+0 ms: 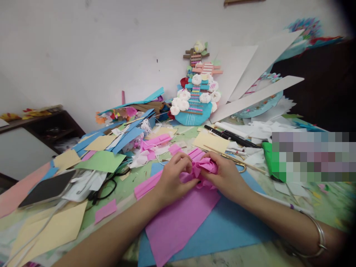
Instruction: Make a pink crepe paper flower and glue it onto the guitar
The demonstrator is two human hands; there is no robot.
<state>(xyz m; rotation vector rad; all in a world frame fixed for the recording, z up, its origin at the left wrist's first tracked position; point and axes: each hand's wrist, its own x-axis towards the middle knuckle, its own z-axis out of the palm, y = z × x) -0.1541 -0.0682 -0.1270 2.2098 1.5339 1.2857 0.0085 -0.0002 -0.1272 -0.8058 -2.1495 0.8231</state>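
A crumpled pink crepe paper flower (205,165) is between my two hands near the middle of the head view. My right hand (226,178) grips it from the right, fingers behind and thumb in front. My left hand (176,176) is curled at its left side, the thumb reaching to its lower edge; its grip is partly hidden. Beneath my hands lies a flat pink crepe paper sheet (180,226), on top of a blue paper sheet (236,226). A folded pink strip (147,185) passes behind my left hand.
A blue guitar-shaped craft (194,107) with white paper flowers leans against the wall. Gold-handled scissors (241,163), black pens (233,138) and a green object (271,159) lie at right. A phone (47,189), black glasses (105,189) and coloured paper sheets (100,161) crowd the left.
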